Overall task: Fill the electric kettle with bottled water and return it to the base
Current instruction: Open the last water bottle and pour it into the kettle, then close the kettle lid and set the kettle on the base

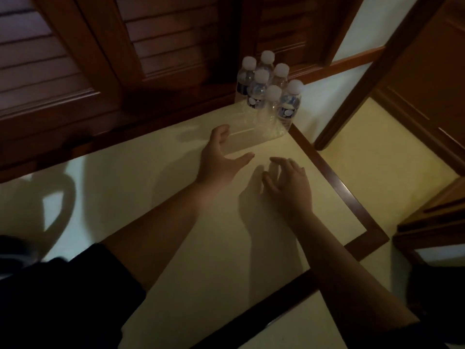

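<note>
Plastic bottles [270,93], far right, likely light and crushable: grip mid-body; left hand [221,157] and right hand [286,183] spread, empty.

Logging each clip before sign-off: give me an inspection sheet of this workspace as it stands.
Surface: pale cream tabletop with a dark wood border, dimly lit.
Job's things: six water bottles with white caps, clustered upright at the far corner; no kettle or base in view, only a jug-shaped shadow at the left.
Clutter: nothing seen.
Grips: left hand open, fingers spread, reaching toward the bottles, holding nothing; right hand loosely curled above the table, empty.
Cables: nothing seen.
Surroundings: wooden louvred shutters behind the table; wooden door frame to the right.
</note>
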`<action>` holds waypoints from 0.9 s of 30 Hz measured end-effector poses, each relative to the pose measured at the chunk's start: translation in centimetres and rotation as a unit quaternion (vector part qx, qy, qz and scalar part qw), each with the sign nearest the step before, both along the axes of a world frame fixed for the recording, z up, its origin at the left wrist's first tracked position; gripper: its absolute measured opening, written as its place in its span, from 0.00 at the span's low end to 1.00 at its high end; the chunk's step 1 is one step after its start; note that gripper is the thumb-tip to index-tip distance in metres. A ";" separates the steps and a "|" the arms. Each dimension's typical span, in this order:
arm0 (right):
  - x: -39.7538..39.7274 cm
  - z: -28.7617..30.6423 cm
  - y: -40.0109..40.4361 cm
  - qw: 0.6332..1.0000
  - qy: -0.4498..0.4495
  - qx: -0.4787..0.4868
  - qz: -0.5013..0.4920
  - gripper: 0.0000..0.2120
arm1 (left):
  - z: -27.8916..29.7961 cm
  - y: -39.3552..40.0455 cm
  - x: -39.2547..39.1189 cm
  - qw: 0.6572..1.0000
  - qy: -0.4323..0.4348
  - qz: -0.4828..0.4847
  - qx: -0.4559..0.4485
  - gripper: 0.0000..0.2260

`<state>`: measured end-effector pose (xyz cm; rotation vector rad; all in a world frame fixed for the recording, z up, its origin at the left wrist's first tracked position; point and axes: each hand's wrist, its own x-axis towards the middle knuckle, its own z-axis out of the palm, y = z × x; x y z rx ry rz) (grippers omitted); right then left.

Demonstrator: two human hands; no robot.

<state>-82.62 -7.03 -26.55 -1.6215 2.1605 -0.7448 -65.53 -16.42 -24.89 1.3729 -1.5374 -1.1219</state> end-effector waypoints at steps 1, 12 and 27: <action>1.1 0.6 0.7 0.999 -0.051 -0.017 0.001 0.19 | 0.7 1.1 1.9 1.000 0.017 0.002 0.025 0.37; 15.4 7.6 3.9 0.941 -0.269 -0.078 0.192 0.15 | 7.0 16.7 20.8 0.996 0.051 0.053 0.057 0.27; 34.3 8.5 9.4 0.883 -0.319 -0.063 0.339 0.34 | 4.9 29.8 39.1 0.929 -0.117 0.304 -0.175 0.21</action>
